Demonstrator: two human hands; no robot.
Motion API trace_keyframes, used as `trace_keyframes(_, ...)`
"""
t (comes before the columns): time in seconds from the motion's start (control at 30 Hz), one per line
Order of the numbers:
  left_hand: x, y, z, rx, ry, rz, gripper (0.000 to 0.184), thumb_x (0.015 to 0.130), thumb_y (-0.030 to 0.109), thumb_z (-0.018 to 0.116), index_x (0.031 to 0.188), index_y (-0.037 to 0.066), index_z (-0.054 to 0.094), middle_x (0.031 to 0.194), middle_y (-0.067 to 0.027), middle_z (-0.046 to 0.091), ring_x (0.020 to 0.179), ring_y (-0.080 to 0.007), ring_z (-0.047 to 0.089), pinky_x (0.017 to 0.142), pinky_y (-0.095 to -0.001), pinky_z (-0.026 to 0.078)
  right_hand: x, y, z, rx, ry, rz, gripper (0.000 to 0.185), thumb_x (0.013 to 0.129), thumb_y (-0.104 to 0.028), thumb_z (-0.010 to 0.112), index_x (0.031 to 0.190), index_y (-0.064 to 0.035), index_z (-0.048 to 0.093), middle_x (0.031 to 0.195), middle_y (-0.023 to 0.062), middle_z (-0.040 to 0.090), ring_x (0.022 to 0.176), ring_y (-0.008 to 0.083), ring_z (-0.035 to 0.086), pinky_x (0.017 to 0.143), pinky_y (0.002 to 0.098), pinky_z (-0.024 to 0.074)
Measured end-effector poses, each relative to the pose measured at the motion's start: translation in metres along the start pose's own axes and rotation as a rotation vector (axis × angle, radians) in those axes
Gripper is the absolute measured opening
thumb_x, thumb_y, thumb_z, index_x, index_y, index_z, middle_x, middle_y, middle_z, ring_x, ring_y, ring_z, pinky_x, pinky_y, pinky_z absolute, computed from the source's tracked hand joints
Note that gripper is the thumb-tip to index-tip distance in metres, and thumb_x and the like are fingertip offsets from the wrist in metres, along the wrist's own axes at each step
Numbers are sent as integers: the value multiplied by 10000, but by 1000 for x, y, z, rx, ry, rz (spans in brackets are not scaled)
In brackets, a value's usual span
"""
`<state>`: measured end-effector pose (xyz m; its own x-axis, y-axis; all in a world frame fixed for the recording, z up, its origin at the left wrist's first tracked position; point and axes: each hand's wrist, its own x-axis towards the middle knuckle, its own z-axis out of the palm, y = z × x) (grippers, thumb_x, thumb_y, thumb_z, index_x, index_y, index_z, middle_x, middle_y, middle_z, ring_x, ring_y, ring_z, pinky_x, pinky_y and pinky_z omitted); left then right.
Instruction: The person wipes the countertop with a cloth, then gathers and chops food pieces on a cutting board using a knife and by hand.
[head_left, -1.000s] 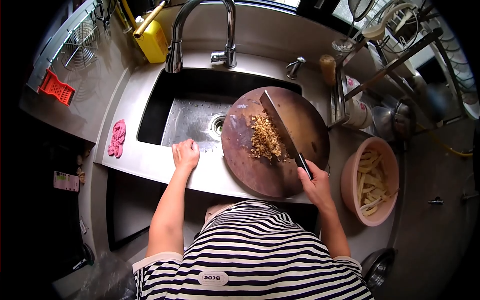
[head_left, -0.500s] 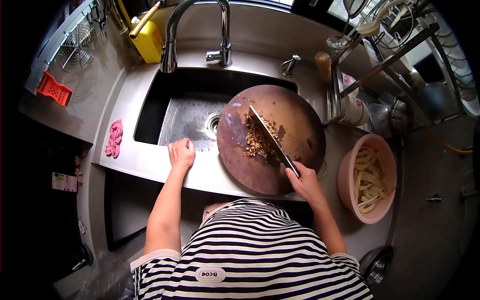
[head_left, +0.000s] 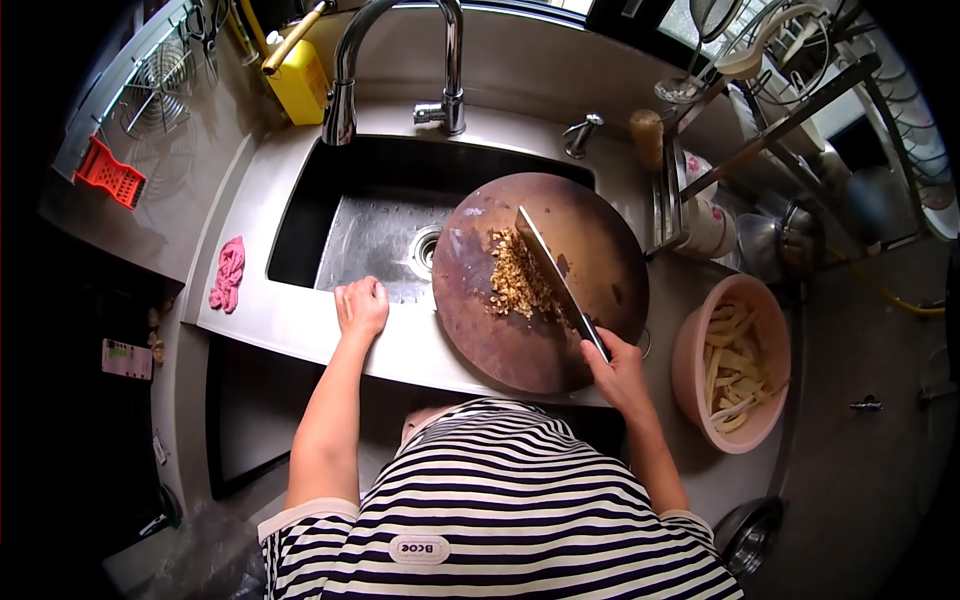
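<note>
My right hand [head_left: 617, 370] is wrapped round the black handle of a wide-bladed knife [head_left: 556, 277]. The blade lies over the right side of a heap of chopped brown bits [head_left: 515, 278]. Under them is a round wooden chopping board [head_left: 590, 225], which overlaps the right part of the sink [head_left: 375, 235] and the counter's front edge. My left hand [head_left: 361, 306] rests closed on the counter rim in front of the sink, left of the board; whether anything is inside its fingers is hidden.
A pink bowl [head_left: 688, 365] of pale strips stands right of the board. The faucet [head_left: 453, 75] rises behind the sink. A pink cloth [head_left: 228, 275] lies on the left counter. A yellow bottle [head_left: 299, 85] stands at the back left, a dish rack [head_left: 770, 125] at the back right.
The knife moved left over the chopped bits, then back right to their right side. The camera view shifted slightly. My left hand kept its place on the counter rim.
</note>
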<state>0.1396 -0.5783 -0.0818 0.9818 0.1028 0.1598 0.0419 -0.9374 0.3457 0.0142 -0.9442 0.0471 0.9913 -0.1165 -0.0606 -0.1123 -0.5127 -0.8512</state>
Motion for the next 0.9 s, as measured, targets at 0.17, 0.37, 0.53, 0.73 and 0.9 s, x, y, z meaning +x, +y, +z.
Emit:
trace_keyframes(0.17,-1,0,2,-1,21,23,206,820,206,524,758,59,655,760,-146,655,772,-307,610,800,-388,412,-5,-2,-4,21,18,10,217,870,-168,619,1007,0,629,604,26,518,564,63,447,525,244,404)
trace_keyframes(0.37,2,-1,2,-1,3,-3,211,815,221,525,748,62,647,792,-131,665,811,-286,610,829,-375,396,-5,10,-2,10,-8,8,228,874,-177,611,1018,-1,629,629,32,536,579,75,464,546,250,419)
trace_keyframes(0.53,1,-3,4,-11,9,4,212,811,219,525,739,62,649,791,-134,667,800,-287,613,825,-374,396,-8,-4,1,71,26,5,228,870,-164,612,1029,0,625,630,27,533,581,71,459,548,247,416)
trace_keyframes(0.73,2,-2,4,10,13,15,211,810,219,525,732,63,645,788,-131,666,796,-285,611,819,-369,394,-6,4,5,8,-66,0,213,864,-132,614,1035,-5,627,619,5,508,559,56,433,523,235,394)
trace_keyframes(0.9,1,1,0,0,-1,11,212,811,220,524,735,63,644,789,-129,665,798,-284,609,819,-372,393,-13,-20,-3,88,-6,1,216,865,-138,619,1036,-7,628,620,4,506,560,52,427,516,232,386)
